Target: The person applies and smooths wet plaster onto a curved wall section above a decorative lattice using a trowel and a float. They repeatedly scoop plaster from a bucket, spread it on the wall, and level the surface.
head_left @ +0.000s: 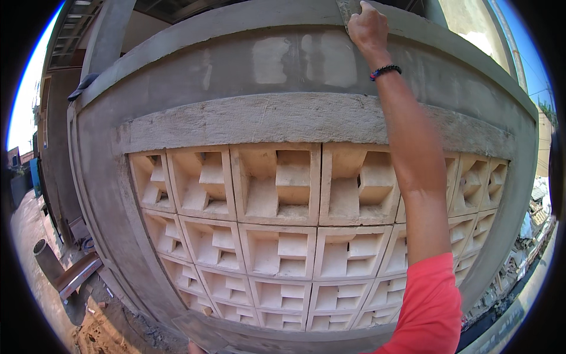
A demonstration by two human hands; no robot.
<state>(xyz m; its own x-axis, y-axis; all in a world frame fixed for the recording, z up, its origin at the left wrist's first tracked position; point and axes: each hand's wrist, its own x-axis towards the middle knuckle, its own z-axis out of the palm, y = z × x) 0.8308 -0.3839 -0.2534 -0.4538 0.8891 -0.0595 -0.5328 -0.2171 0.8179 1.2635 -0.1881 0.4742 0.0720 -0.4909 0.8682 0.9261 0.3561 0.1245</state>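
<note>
My right arm, in a red sleeve with a dark beaded bracelet at the wrist, reaches up across the wall. At the top ledge [236, 35], my right hand [368, 29] is closed round a narrow flat grey tool [346, 10] smeared with mortar, which lies against the ledge's face. Only a sliver of my left hand [194, 348] shows at the bottom edge. It grips a flat grey board [201, 331], tilted in front of the wall's foot; most of its fingers are cut off by the frame. Below the ledge, the grey plaster [271, 62] has lighter patches.
Pale ventilation blocks [277, 253] fill the wall's middle under a rough lintel [253, 124]. A dark cap [82, 87] rests on the ledge's left end. To the lower left are a pipe [47, 259] and a sand heap [100, 333]; rubble [513, 265] lies at right.
</note>
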